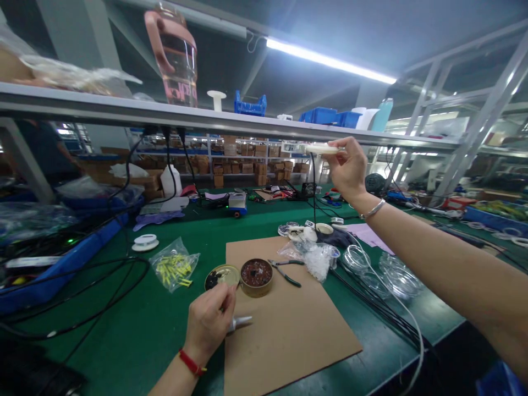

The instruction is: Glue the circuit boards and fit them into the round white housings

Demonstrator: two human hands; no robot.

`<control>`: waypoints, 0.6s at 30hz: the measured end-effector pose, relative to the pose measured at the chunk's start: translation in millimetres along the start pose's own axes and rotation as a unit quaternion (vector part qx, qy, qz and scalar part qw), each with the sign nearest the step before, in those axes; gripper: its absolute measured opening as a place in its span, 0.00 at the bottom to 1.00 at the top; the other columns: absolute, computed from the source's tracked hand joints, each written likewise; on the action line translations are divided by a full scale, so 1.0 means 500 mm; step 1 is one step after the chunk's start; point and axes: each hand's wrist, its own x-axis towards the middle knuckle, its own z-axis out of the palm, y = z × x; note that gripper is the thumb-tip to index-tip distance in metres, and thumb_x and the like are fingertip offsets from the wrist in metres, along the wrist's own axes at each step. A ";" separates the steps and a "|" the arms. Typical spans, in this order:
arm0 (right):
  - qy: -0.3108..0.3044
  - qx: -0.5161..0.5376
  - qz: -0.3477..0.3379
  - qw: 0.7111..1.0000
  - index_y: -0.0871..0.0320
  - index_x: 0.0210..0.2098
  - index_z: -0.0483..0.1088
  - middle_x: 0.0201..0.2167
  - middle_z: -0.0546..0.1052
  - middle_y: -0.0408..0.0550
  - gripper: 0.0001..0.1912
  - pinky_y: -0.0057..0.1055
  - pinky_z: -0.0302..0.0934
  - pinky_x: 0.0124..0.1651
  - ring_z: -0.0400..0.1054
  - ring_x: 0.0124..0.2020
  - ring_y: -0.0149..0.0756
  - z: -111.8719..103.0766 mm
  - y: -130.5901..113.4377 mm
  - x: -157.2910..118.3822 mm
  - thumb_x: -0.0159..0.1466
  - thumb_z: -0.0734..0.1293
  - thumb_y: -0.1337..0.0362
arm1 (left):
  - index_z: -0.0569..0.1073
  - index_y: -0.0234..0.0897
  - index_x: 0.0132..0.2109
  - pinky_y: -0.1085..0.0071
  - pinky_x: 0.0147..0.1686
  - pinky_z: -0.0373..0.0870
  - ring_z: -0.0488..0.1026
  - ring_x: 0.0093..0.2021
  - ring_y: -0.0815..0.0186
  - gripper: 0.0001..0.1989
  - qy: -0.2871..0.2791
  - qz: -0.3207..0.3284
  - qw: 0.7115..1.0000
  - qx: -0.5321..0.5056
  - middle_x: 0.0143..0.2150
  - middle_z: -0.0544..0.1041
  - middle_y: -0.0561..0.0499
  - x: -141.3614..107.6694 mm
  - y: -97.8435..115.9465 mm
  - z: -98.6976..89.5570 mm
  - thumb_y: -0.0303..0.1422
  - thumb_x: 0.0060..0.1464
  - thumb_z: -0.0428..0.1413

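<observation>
My left hand [208, 324] hovers low over the edge of a brown cardboard sheet [289, 335], gripping a small silver-white tube [240, 323] whose tip points right. Just beyond it sit an open round tin of dark brown paste [256, 276] and a gold tin lid [221, 278]. My right hand [348, 168] is raised high, pinching a flat white oval piece [322, 148] with a black cable [314, 192] hanging from it. Green-handled pliers [285, 272] lie on the cardboard beside a clear plastic bag [311, 258].
A green workbench [124, 330] holds a bag of yellow pieces [174, 265], a white spool [145, 242], clear tubing coils [363, 264] and black cables. A blue bin [53, 275] stands at the left. Overhead runs a shelf [165, 115] with a pink bottle [175, 55].
</observation>
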 end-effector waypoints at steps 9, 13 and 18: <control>-0.171 0.193 -0.059 0.964 0.53 0.35 0.67 0.43 0.74 0.49 0.07 0.37 0.70 0.43 0.71 0.45 0.39 -0.054 -0.195 -0.309 0.62 0.67 0.71 | 0.65 0.40 0.52 0.65 0.33 0.73 0.73 0.36 0.62 0.32 -0.130 -0.367 0.673 -0.629 0.47 0.72 0.41 0.020 0.089 -0.025 0.60 0.53 0.45; -0.188 0.241 -0.045 0.951 0.51 0.40 0.68 0.48 0.73 0.50 0.10 0.34 0.70 0.43 0.71 0.46 0.39 -0.039 -0.198 -0.451 0.62 0.66 0.72 | 0.69 0.38 0.50 0.70 0.34 0.72 0.74 0.35 0.65 0.25 -0.135 -0.434 0.626 -0.633 0.42 0.73 0.44 0.021 0.101 -0.022 0.45 0.49 0.61; -0.217 0.352 0.254 0.874 0.53 0.60 0.56 0.55 0.69 0.58 0.28 0.43 0.66 0.53 0.66 0.56 0.46 0.009 -0.221 -0.518 0.64 0.64 0.51 | 0.69 0.37 0.50 0.72 0.41 0.70 0.74 0.39 0.66 0.20 -0.088 -0.420 0.685 -0.588 0.44 0.75 0.45 0.017 0.106 0.004 0.40 0.52 0.61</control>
